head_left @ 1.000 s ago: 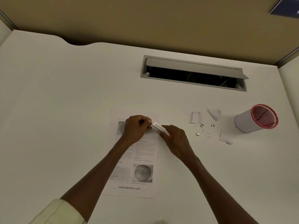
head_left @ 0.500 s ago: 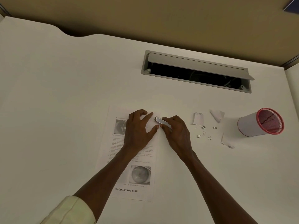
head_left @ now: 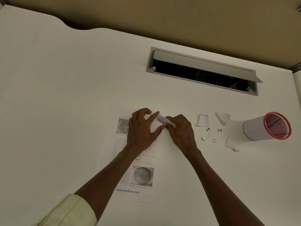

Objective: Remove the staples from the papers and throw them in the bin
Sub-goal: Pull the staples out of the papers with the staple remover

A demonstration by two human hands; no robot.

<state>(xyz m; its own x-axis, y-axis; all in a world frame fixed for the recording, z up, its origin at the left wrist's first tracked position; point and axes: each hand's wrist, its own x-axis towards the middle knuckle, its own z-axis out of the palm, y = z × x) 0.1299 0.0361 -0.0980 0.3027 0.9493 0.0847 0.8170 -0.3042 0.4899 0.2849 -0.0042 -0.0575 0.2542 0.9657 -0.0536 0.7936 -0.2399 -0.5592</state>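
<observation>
A printed paper (head_left: pixel 130 176) lies on the white desk. My left hand (head_left: pixel 141 129) presses flat on its upper part, fingers spread. My right hand (head_left: pixel 180 132) grips a small flat metal tool (head_left: pixel 165 121) whose tip sits at the paper's top right corner, next to my left forefinger. Several pulled staples (head_left: pixel 209 136) lie loose on the desk to the right. Further right, a white bin with a red mesh rim (head_left: pixel 267 126) lies on its side, its mouth facing right.
Torn paper scraps (head_left: pixel 203 120) lie near the staples, another scrap (head_left: pixel 222 117) and one more (head_left: pixel 231 145) closer to the bin. An open grey cable hatch (head_left: pixel 202 70) is sunk into the desk beyond the hands. A partition wall runs along the far edge.
My left hand went from a curled pinch at the paper's corner to lying flat with fingers spread. My right hand keeps the tool at the corner. The view shifted slightly.
</observation>
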